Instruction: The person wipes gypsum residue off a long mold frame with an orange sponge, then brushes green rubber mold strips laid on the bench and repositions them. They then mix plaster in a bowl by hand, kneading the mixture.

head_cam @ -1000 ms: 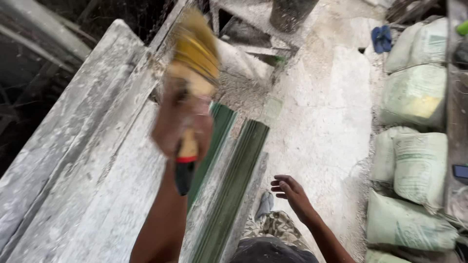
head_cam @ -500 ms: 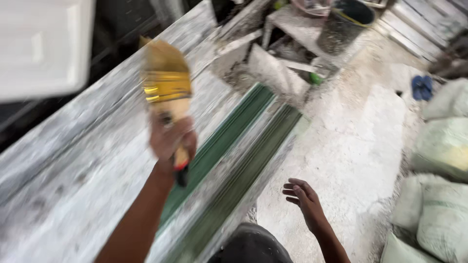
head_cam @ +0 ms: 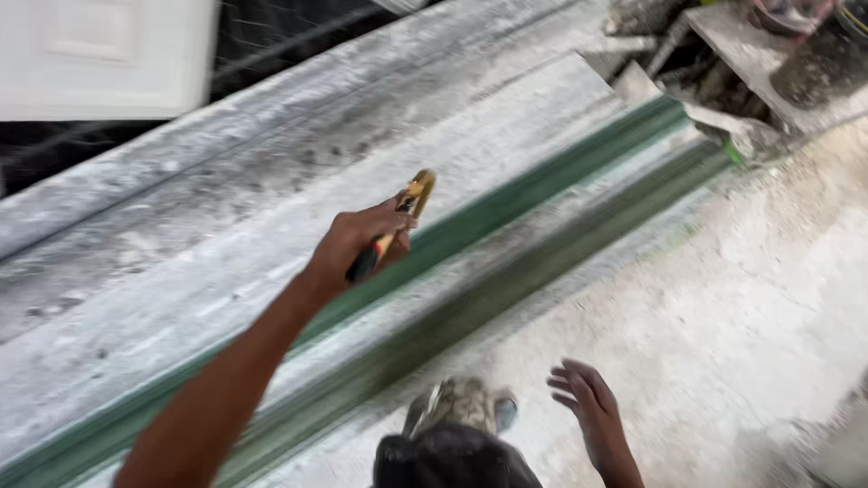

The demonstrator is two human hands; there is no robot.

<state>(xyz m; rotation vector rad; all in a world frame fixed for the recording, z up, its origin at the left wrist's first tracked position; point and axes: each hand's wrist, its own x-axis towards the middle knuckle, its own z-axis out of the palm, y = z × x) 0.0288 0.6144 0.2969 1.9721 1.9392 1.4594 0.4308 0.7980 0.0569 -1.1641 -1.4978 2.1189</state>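
Gripping the paintbrush (head_cam: 398,226) tight in the left hand (head_cam: 357,244), right hand (head_cam: 588,402) spread empty, I'd keep strokes running along the green strip (head_cam: 542,185).

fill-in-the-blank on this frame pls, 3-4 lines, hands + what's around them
1. The left hand grips a ____ by its handle.
2. The right hand is open and holds ____.
3. The long strips beside the grey slab are ____ in colour.
4. The panel at upper left is ____.

Missing words: paintbrush; nothing; green; white
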